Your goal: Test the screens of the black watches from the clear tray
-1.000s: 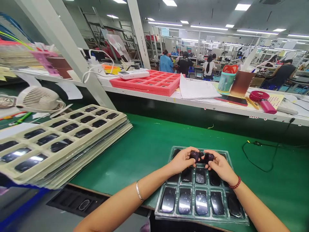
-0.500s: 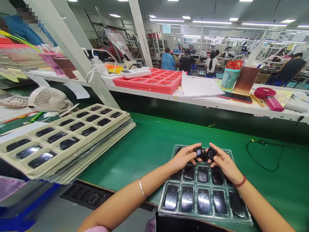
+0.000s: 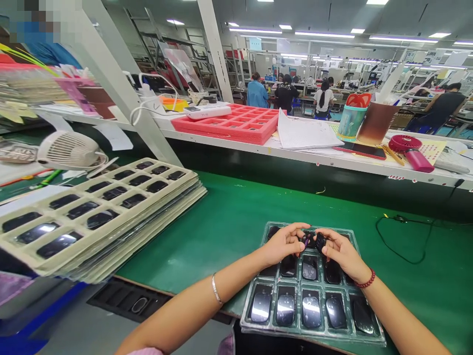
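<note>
Over the back row of a clear plastic tray (image 3: 244, 323), my left hand (image 3: 288, 242) pinches a small black piece (image 3: 306, 240) between thumb and fingers. Just to its right, my right hand (image 3: 338, 250) grips another small dark piece (image 3: 320, 241), turned nearly edge-on. The two pieces are close together; whether they touch is hard to tell. Glossy black rounded parts, such as the one at the front left (image 3: 260, 305), lie in the tray's compartments. My hands hide part of the back row.
A stack of cream trays (image 3: 148, 209) with black parts stands at the left, beside a white fan (image 3: 70, 150). A shelf (image 3: 236, 143) crosses behind, carrying a red tray (image 3: 225, 125). A black cable (image 3: 402, 254) lies right. People sit in the background.
Both held pieces have tilted from showing their flat faces to nearly edge-on. My right hand's fingers have curled in more, and it has shifted slightly left.
</note>
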`<state>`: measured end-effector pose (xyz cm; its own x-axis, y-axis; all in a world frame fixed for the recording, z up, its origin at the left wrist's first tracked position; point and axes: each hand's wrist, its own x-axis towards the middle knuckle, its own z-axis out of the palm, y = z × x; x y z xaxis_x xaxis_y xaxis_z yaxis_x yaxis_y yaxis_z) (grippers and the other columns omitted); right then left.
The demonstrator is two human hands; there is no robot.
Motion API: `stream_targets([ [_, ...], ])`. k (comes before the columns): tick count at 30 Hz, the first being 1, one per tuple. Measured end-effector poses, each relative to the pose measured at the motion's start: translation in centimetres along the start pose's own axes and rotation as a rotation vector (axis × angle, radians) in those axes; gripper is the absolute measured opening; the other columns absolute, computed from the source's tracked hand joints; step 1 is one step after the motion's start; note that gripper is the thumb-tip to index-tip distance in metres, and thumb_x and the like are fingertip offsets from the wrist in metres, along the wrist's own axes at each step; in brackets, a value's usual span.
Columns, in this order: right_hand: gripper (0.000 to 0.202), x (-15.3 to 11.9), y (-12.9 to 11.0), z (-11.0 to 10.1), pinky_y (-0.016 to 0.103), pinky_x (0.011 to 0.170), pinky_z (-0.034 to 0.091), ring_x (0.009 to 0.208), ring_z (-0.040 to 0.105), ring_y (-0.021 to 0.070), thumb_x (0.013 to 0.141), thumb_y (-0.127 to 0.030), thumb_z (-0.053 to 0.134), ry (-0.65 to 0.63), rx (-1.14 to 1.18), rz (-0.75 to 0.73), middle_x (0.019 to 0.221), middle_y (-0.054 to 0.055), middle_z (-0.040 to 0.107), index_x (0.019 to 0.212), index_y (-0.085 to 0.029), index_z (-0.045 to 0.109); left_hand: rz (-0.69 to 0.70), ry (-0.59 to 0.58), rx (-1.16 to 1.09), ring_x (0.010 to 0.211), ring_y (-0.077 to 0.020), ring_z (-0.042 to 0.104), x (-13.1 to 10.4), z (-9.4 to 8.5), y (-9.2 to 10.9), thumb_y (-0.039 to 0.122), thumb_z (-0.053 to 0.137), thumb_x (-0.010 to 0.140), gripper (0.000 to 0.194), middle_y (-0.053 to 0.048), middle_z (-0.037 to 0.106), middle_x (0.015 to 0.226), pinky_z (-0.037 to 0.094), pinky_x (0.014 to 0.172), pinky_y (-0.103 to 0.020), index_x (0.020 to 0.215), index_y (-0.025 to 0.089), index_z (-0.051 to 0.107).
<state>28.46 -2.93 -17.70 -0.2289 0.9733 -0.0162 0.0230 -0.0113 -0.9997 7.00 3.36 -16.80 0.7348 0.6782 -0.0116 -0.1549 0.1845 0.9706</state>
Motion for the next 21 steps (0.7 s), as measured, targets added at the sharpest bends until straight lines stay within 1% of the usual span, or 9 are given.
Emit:
stream_targets([
  [4, 0.05, -0.03, -0.22, 0.07, 0.024, 0.054, 0.042, 0.059, 0.047, 0.0132, 0.078, -0.038, 0.067, -0.007, -0.01, 0.005, 0.063, -0.002, 0.049, 0.122, -0.02, 0.051, -0.005, 0.0, 0.004, 0.062, -0.0076, 0.052, 0.05, -0.06, -0.21, 0.037, 0.074, 0.067, 0.059, -0.002, 0.05, 0.092, 0.044, 0.06, -0.023, 0.118, 0.02, 0.05],
  [8, 0.048, -0.07, -0.27, 0.13, 0.024, 0.055, 0.042, 0.06, 0.047, 0.0117, 0.078, -0.036, 0.067, -0.008, -0.007, -0.002, 0.081, 0.002, 0.057, 0.121, -0.021, 0.052, -0.006, 0.004, 0.004, 0.062, -0.0075, 0.052, 0.03, -0.05, -0.13, 0.037, 0.074, 0.068, 0.058, -0.003, 0.05, 0.092, 0.044, 0.06, -0.023, 0.117, 0.019, 0.05],
  [11, 0.046, -0.04, -0.16, 0.11, 0.023, 0.054, 0.042, 0.059, 0.046, 0.0109, 0.079, -0.036, 0.066, -0.009, -0.005, -0.005, 0.089, 0.004, 0.058, 0.121, -0.022, 0.052, -0.017, 0.004, 0.006, 0.062, -0.0074, 0.052, 0.01, -0.04, -0.04, 0.036, 0.075, 0.067, 0.058, -0.002, 0.05, 0.091, 0.044, 0.06, -0.023, 0.117, 0.019, 0.05],
  [13, 0.047, -0.02, -0.11, 0.08, 0.024, 0.054, 0.042, 0.059, 0.046, 0.0108, 0.079, -0.037, 0.066, -0.014, -0.007, -0.007, 0.087, 0.004, 0.058, 0.121, -0.021, 0.052, -0.018, 0.005, 0.009, 0.062, -0.0072, 0.052, 0.0, -0.03, -0.02, 0.036, 0.075, 0.067, 0.057, -0.002, 0.051, 0.092, 0.044, 0.06, -0.023, 0.116, 0.02, 0.051],
  [18, 0.048, -0.02, -0.09, 0.06, 0.024, 0.054, 0.042, 0.056, 0.045, 0.0109, 0.078, -0.036, 0.067, -0.016, -0.021, -0.007, 0.075, 0.0, 0.055, 0.121, -0.021, 0.052, -0.014, 0.0, 0.013, 0.062, -0.0072, 0.053, -0.01, -0.01, 0.01, 0.037, 0.075, 0.067, 0.057, -0.002, 0.05, 0.093, 0.044, 0.06, -0.023, 0.116, 0.019, 0.051],
  [21, 0.048, -0.01, -0.02, 0.07, 0.024, 0.054, 0.041, 0.055, 0.044, 0.011, 0.078, -0.037, 0.067, -0.014, -0.019, -0.004, 0.072, 0.0, 0.054, 0.122, -0.021, 0.052, -0.02, 0.008, 0.014, 0.06, -0.0066, 0.053, 0.01, -0.01, 0.06, 0.037, 0.075, 0.066, 0.057, -0.003, 0.051, 0.094, 0.044, 0.059, -0.023, 0.115, 0.019, 0.051],
])
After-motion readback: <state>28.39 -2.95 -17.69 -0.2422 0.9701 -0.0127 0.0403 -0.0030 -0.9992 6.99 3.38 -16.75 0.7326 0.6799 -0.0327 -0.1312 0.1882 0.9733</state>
